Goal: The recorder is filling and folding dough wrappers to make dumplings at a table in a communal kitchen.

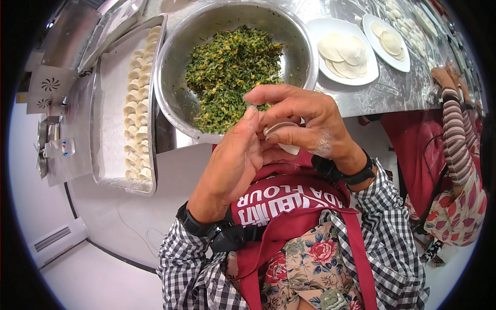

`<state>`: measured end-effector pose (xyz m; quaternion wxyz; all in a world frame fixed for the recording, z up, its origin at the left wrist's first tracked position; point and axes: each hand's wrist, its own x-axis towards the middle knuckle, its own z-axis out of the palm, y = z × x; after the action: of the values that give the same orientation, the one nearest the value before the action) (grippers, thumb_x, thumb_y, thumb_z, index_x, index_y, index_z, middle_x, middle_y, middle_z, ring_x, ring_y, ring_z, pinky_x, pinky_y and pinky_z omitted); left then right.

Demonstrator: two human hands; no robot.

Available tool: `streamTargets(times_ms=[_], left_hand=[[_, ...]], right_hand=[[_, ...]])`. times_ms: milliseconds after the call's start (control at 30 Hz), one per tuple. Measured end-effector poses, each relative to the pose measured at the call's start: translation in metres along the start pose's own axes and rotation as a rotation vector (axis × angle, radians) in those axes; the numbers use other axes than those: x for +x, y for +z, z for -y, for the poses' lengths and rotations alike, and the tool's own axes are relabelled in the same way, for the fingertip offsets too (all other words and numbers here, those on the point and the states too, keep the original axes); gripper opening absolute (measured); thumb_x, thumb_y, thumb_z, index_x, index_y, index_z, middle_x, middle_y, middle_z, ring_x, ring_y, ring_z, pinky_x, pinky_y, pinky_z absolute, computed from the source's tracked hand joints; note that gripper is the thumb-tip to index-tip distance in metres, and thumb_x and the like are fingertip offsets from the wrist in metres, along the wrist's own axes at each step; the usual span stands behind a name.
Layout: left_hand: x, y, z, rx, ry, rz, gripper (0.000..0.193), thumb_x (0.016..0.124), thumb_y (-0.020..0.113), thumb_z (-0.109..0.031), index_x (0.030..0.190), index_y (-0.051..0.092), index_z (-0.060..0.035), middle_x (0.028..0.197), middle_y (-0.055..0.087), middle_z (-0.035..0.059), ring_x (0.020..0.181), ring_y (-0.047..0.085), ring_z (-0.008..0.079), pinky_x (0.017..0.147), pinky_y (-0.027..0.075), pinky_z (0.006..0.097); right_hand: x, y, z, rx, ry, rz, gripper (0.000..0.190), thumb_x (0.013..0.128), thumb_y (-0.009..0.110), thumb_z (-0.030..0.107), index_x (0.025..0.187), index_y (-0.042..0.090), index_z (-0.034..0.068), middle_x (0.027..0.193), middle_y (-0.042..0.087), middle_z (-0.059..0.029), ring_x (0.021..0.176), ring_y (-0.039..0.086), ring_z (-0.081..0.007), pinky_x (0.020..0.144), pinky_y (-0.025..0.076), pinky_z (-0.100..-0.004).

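Note:
Close above the near rim of a large steel bowl (164, 97), my two hands come together around a thin white dough wrapper (290, 149). My right hand (316, 116) pinches it, the thumb lying across its face. The fingers of my left hand (238, 155) curl beneath and beside the wrapper, with the left thumb pointing up. Most of the wrapper is hidden by my fingers, so its fold and any contents cannot be made out. Chopped green filling with yellow bits (232, 69) is heaped in the bowl.
Left of the bowl, a paper-lined metal tray (112, 155) carries two rows of pleated dumplings (135, 112). White plates of round wrappers (345, 54) (389, 40) stand on the floured steel table (337, 99). At the right, another person's hands (445, 77) work near small dough pieces (407, 29).

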<state>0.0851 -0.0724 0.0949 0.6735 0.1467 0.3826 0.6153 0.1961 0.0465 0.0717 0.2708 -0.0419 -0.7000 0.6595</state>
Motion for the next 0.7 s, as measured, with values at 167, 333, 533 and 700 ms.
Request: streamTargets(times_ms=[167,333,533,700], left_hand=[[0.0003,0.0010,-0.0014,0.031,-0.033,0.012,0.052,0.096,0.026,-0.042,0.118,0.044,0.0023,0.104,0.055,0.0121,0.091,0.056,0.0193,0.081,0.047,0.0344],[0.0022,0.0034,-0.0019,0.000,-0.030,-0.009,0.052,0.096,0.025,-0.042,0.116,0.045,0.0025,0.104,0.055,0.0124,0.091,0.057,0.0199,0.081,0.048,0.0338],[0.0063,0.0010,-0.0035,0.057,-0.014,0.023,0.052,0.096,0.025,-0.041,0.115,0.046,0.0022,0.103,0.055,0.0127,0.091,0.057,0.0203,0.081,0.048,0.0347],[0.0082,0.0032,-0.0052,-0.055,0.010,0.056,0.050,0.097,0.024,-0.040,0.117,0.044,0.0015,0.107,0.054,0.0129,0.097,0.055,0.0208,0.084,0.046,0.0362]], right_hand=[[0.0004,-0.0014,-0.0044,-0.076,-0.095,0.020,0.017,0.072,0.062,-0.005,0.088,0.067,0.000,0.110,0.058,-0.0143,0.085,0.061,-0.0129,0.071,0.049,-0.0222],[-0.0004,0.0005,-0.0006,0.103,0.035,-0.039,0.017,0.070,0.063,-0.004,0.085,0.067,0.001,0.107,0.059,-0.0144,0.090,0.060,-0.0169,0.077,0.048,-0.0260],[0.0020,-0.0060,-0.0070,0.033,-0.039,-0.001,0.016,0.068,0.064,-0.004,0.082,0.067,0.001,0.105,0.060,-0.0140,0.092,0.060,-0.0182,0.078,0.047,-0.0263],[0.0067,-0.0084,-0.0043,-0.028,-0.110,0.009,0.021,0.067,0.067,-0.002,0.088,0.066,0.001,0.113,0.055,-0.0164,0.096,0.058,-0.0200,0.081,0.047,-0.0289]])
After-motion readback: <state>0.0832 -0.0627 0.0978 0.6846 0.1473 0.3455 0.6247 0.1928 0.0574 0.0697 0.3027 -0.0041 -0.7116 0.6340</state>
